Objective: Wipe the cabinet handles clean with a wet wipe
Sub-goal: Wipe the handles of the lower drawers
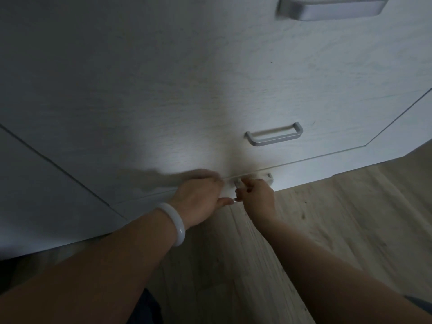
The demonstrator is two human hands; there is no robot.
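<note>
A: Entry, head view. Both hands are low on the white cabinet (210, 90), at its bottom edge just above the wood floor (327, 218).

B: Which handle?

A: The lowest handle (268, 177), on the bottom drawer front. Only its right end shows; the rest is behind the right hand (257, 197). Two more handles are untouched: the middle handle (274, 135) above it, and the top handle (332, 8) at the cabinet's upper right.

B: State of the hands?

A: Right hand: fingers curled and drawn together around a small pale wad, the wet wipe (238, 183), which is pressed against the left part of the lowest handle. Left hand (201, 195): fingers are motion-blurred against the drawer front just left of the handle, so I cannot tell whether they are flat or curled. Its thumb points right and nearly meets the right hand.

B: Anything else to log?

A: A white bangle (174, 224) sits on the left wrist. Light is dim, with one bright patch on the cabinet face above the hands.
</note>
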